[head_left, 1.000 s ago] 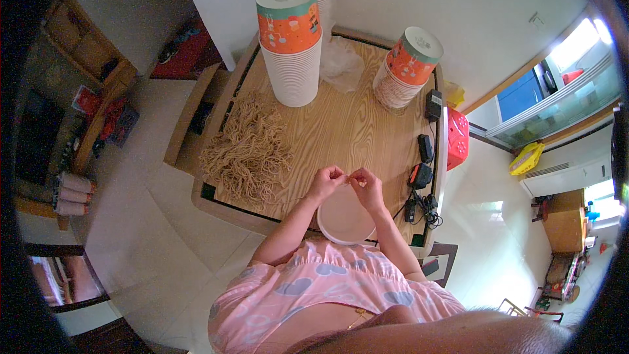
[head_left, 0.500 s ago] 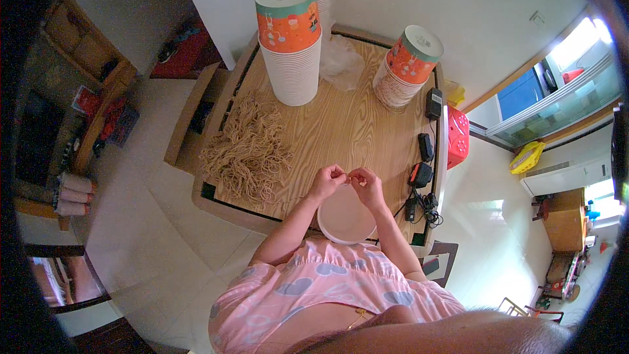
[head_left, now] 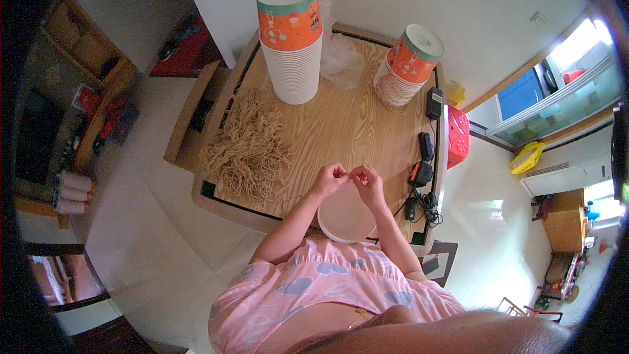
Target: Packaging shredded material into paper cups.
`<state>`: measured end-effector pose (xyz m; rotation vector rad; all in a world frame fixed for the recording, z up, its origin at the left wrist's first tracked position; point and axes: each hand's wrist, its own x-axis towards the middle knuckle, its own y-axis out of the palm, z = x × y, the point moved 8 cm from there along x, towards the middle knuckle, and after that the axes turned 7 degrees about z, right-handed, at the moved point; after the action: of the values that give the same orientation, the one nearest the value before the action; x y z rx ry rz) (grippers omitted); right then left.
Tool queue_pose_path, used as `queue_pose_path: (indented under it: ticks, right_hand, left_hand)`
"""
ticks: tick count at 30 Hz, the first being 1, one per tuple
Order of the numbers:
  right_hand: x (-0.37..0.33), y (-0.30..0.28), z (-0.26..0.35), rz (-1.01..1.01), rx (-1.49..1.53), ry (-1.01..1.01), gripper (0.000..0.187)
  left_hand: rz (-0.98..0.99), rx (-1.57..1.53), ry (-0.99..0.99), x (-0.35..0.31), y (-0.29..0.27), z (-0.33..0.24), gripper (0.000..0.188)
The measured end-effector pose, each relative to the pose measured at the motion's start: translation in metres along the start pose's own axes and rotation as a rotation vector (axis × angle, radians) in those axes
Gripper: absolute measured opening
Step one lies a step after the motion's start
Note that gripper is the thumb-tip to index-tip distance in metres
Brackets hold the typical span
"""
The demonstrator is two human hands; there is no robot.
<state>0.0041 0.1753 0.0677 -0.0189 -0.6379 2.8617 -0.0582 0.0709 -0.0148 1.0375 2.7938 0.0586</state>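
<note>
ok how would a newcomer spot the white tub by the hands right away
On the wood-grain table, look to the near edge, in front of the pink dress. There, just below the left hand and the right hand in the picture, is the white tub. It shows as one plain white round, while the tall stack and the short stack are topped with orange and green.

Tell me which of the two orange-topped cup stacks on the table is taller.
The left stack, nearer the tan twine: its column of white rims is long, while the right stack is short.
</note>
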Motion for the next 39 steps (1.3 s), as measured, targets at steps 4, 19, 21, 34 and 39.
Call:
queue_pose_path:
  ticks: [4,19,21,34,39]
  right_hand:
    - [0.0,0.001,0.0,-0.004,-0.009,-0.013,0.01]
    - [0.004,0.011,-0.049,0.11,-0.041,0.245,0.012]
    - [0.005,0.013,-0.049,0.131,0.019,0.209,0.012]
    - [0.005,0.01,-0.037,0.121,0.039,0.197,0.01]
    - [0.005,0.008,-0.036,0.104,0.023,0.182,0.009]
  left_hand:
    - [-0.039,0.075,0.032,-0.002,-0.002,-0.001,0.011]
    - [-0.17,0.448,0.18,-0.021,0.0,-0.046,0.013]
    - [-0.167,0.438,0.174,-0.02,0.0,-0.044,0.013]
    - [-0.069,-0.127,-0.076,-0.011,-0.009,0.001,0.011]
    - [-0.073,-0.241,-0.099,-0.01,-0.007,-0.003,0.011]
